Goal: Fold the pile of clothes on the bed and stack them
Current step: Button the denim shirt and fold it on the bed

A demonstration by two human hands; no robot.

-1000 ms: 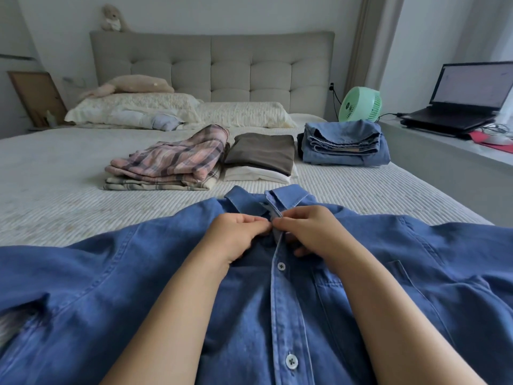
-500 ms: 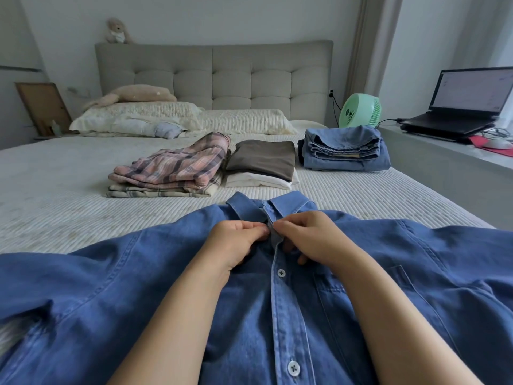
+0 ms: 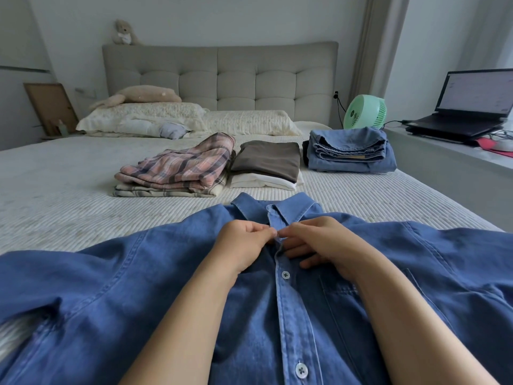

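Shirt: a blue denim shirt (image 3: 172, 287) is lying face up across the near end of the bed (image 3: 55, 207), collar pointing at the headboard, sleeves spreading out both ways.
Left hand: the left hand (image 3: 241, 243) is pinching the placket just under the collar, fingers curled in tight.
Right hand: the right hand (image 3: 322, 243) is pinching the other edge of that same spot, fingertips nearly touching the left ones. Looks like the top button is getting done up, though the button itself is hiding under the fingers.
Already folded: a plaid stack (image 3: 177, 169), a brown and white stack (image 3: 266, 165) and a denim stack (image 3: 349, 151) are sitting in a row further up the bed.
How it's going to handle: guessing denim here, so soft but with some weight, holding a crease okay and not sliding around much.
Where to grab: I'd be taking it by the shoulder seams or side edges for folding, since the sleeves are floppy and will be dragging otherwise.
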